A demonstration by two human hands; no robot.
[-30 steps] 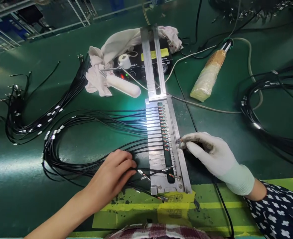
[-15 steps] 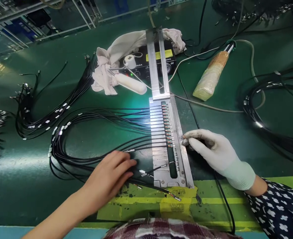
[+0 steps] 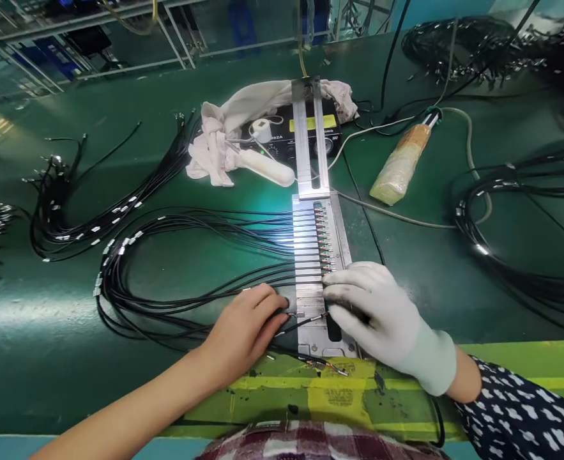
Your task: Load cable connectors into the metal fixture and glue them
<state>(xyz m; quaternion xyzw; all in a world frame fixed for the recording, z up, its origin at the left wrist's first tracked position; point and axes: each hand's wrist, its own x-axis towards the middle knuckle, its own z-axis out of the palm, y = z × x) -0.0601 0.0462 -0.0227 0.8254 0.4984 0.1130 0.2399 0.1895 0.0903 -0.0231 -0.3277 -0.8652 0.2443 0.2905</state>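
My bare left hand is at the left edge of a slotted metal fixture. Its thumb and fingers are closed on a black cable, whose metal end shows past the fingertips. In a white glove with dark-stained fingers, my right hand reaches over the fixture's right side. Its fingers are bent together at the slot, by the last seated cable ends; what they pinch is hidden. Several black cables lie side by side in the fixture's grooves, their stripped ends in the slot. Another cable end rests below on yellow tape.
Behind the fixture stands a black control box with a cloth and a white-handled tool. A wrapped tool lies at right. Cable bundles spread on both sides of the green table.
My right hand has moved left from the fixture's right rail onto its slot. My left hand has shifted right to the fixture's left edge, closing on a cable end. The view has shifted slightly.
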